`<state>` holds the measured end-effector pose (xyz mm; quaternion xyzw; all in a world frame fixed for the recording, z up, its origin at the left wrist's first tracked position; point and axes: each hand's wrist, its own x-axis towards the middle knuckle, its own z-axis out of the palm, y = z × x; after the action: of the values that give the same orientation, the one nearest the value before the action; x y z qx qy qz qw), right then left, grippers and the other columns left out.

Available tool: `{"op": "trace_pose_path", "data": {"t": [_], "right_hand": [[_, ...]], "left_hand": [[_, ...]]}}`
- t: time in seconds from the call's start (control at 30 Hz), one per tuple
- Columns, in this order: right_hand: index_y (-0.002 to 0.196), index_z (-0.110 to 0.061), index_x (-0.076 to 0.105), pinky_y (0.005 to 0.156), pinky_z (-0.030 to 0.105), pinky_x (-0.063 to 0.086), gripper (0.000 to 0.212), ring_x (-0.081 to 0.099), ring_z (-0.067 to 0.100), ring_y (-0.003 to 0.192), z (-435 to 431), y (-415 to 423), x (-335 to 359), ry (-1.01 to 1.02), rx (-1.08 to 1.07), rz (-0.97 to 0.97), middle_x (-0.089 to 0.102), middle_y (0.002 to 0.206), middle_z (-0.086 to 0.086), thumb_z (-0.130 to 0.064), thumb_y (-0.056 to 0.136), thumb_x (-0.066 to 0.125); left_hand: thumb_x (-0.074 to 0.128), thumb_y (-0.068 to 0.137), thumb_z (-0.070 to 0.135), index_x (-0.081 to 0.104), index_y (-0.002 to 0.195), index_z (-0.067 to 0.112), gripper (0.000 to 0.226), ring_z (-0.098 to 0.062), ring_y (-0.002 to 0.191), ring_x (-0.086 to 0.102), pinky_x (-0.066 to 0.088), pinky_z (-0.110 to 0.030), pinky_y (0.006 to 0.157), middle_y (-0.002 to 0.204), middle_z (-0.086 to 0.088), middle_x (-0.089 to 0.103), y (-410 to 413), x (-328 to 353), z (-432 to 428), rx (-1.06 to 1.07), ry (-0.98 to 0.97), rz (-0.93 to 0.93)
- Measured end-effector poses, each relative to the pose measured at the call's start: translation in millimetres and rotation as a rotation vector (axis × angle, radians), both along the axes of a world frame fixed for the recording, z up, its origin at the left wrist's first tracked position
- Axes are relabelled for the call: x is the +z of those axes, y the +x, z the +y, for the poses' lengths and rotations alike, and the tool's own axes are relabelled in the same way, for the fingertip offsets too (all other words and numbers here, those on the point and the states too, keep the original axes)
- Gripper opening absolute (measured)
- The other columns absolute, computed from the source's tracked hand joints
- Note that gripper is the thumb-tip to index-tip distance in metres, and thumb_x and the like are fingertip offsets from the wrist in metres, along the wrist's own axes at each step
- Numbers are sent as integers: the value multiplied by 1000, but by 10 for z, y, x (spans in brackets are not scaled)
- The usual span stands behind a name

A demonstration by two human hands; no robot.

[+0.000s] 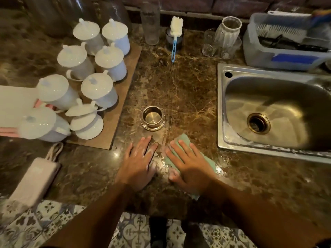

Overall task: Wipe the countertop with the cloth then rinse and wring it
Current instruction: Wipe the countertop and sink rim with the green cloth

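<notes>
Sink [279, 111] empty, right hand [191, 165] flat on green cloth [208, 161], left hand [138, 162] spread on countertop [188, 90]

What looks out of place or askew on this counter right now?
One lid in the front row of white lidded mugs sits tilted, half off its mug. A bottle brush leans out of its holder, handle down on the countertop. Nothing looks spilled or broken.

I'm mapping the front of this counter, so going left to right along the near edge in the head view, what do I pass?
Pale rectangular power bank → left hand flat on the marble → right hand pressing the green cloth → stainless steel sink.
</notes>
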<state>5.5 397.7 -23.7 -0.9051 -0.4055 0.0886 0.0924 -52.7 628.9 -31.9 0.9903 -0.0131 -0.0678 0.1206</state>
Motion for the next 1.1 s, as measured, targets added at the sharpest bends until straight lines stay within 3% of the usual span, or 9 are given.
{"op": "trace_pose_path", "data": {"t": [0.2,0.33,0.47,0.57,0.63,0.77,0.9,1.0,1.1], "right_hand": [[160,-21,31,125,53,19,67,16,29,157,50,-842,-48,38,-29,-38,25,168,7,-48,99,42],[157,-20,37,122,52,30,63,27,28,154,135,-1247,-57,16,-58,-43,32,166,6,-40,98,46],[148,-20,53,117,49,39,51,39,23,148,354,-1489,96,17,-83,14,46,157,2,-37,101,43],[151,-24,48,125,31,15,44,23,8,153,444,-1596,268,297,-284,341,41,160,-7,-30,108,40],[145,-26,56,121,23,24,38,36,0,146,510,-1710,488,564,-517,616,51,153,-11,-25,110,41],[110,-42,65,84,-1,44,30,58,-27,99,656,-1804,1074,1004,-972,1083,67,101,-38,-20,108,44],[150,-19,47,118,41,38,44,53,15,132,734,-1887,1534,1299,-1143,1317,57,143,-5,-30,108,43],[155,-15,40,123,45,30,52,44,20,142,786,-1850,1858,1376,-1192,1251,43,159,5,-37,108,40],[152,-11,44,121,41,33,52,47,20,139,694,-1738,1993,1465,-1189,1125,49,154,7,-38,107,40]], "left_hand": [[44,99,38,41,154,24,57,-21,154,22,14,-48,126,166,-2,28,-37,97,-30,15,-43,-46],[55,97,14,52,146,17,49,-25,153,26,17,-49,125,162,-7,37,-258,204,-150,280,-313,-94],[53,101,16,51,147,20,47,-19,155,17,8,-43,127,165,-1,31,-760,178,-296,376,-422,-94],[54,103,17,59,140,19,38,-16,154,18,13,-44,127,162,3,34,-1086,208,-353,412,-569,-52],[51,104,18,62,136,20,34,-15,152,25,19,-38,125,158,2,42,-1203,334,-391,529,-753,15],[43,107,31,53,143,25,38,-18,134,53,40,-41,115,144,-3,58,-1193,765,-484,703,-1123,28],[39,94,51,40,150,31,60,0,128,51,42,-25,107,146,7,51,-1089,1149,-740,618,-1314,-15],[43,98,56,29,156,28,66,-7,139,43,35,-31,117,153,8,41,-984,1402,-962,549,-1507,34],[53,96,51,61,130,40,37,10,118,58,45,-10,95,125,28,66,-894,1607,-1082,476,-1587,80]]}}
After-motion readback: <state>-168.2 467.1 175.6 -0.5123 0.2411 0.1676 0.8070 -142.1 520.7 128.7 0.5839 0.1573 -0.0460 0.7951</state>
